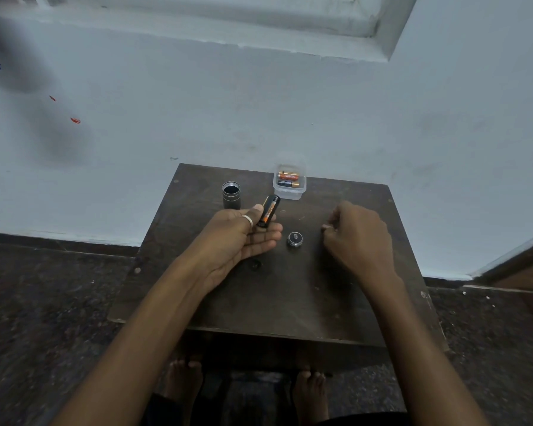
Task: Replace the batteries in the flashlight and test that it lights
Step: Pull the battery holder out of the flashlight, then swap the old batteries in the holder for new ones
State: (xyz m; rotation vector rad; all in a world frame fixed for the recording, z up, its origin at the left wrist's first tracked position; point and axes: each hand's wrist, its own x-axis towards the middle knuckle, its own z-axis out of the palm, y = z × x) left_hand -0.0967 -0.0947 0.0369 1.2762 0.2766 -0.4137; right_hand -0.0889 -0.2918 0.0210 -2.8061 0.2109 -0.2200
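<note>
We see the black metal flashlight tube [231, 196] standing upright, open end up, ready for loading, on the dark wooden worktop [290, 302]. The left hand [243, 238], palm up, pinches a black battery holder with orange cells [269, 214] under its thumb. A round silver tail cap [295, 239] lies beside it. The right hand [359, 238] is curled; we cannot tell whether it holds anything.

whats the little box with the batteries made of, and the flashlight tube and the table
Box: clear plastic, glossy; the batteries show through its walls. Flashlight tube: likely metal, dark matte with bright machined rings and a silvery rim. Table: dark brown wood or laminate, scuffed; which, the view leaves open.
</note>
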